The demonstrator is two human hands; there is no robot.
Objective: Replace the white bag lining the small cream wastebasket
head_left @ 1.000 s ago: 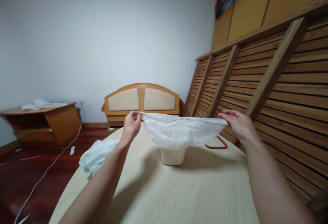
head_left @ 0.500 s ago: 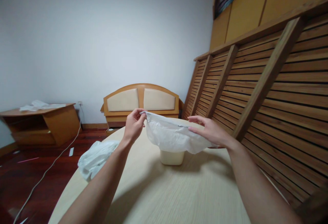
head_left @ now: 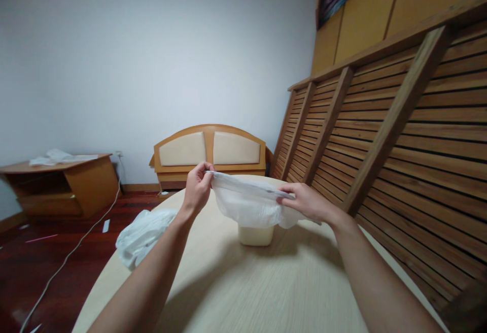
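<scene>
A thin, translucent white plastic bag is stretched between my hands above the table. Its left corner is pinched in the closed fingers of my left hand. My right hand grips the bag's upper edge on the other side, thumb and fingers closed on it. Below the bag, a cream-coloured container with rounded corners stands on the round pale table. The bag hides its upper part, so I cannot tell whether the bag touches it.
A crumpled white plastic bag lies at the table's left edge. Slatted wooden panels lean along the right side. Beyond the table stands a headboard. A low cabinet and a cable are on the left.
My right hand has moved slightly left and closed on the bag's edge, which is now pulled straighter. My left hand has shifted a little left, still pinching the corner.
</scene>
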